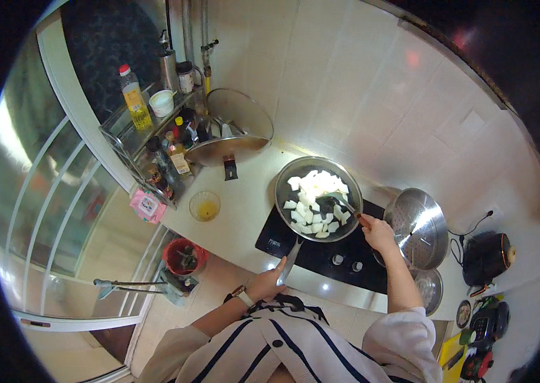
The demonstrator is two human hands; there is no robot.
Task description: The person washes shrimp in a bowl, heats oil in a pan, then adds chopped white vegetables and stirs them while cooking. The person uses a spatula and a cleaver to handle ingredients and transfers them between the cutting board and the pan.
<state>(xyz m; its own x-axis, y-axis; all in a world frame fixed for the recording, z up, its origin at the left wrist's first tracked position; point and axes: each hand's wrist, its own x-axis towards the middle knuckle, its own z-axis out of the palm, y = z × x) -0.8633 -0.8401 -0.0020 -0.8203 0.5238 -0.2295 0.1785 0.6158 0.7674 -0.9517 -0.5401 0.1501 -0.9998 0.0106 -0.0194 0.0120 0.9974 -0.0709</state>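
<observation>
A frying pan [281, 210] stands on the left part of a black glass gas hob [370, 273], filled with pale white cut pieces of food [320, 184]. My left hand [268, 283] is closed around the long metal pan handle [290, 262]. In my right hand [376, 230] is a spatula [348, 206], its blade down among the white pieces and partly hidden by them. To the left on the counter sits a clear glass bowl [196, 205] holding a little yellow liquid.
A wire rack [124, 148] with an oil bottle [137, 106] and several seasoning bottles stands at the left. A large lid [231, 149] leans beside it. Right of the hob are a steel steamer [435, 215] and a metal bowl [435, 287]. A red bin [169, 258] stands below.
</observation>
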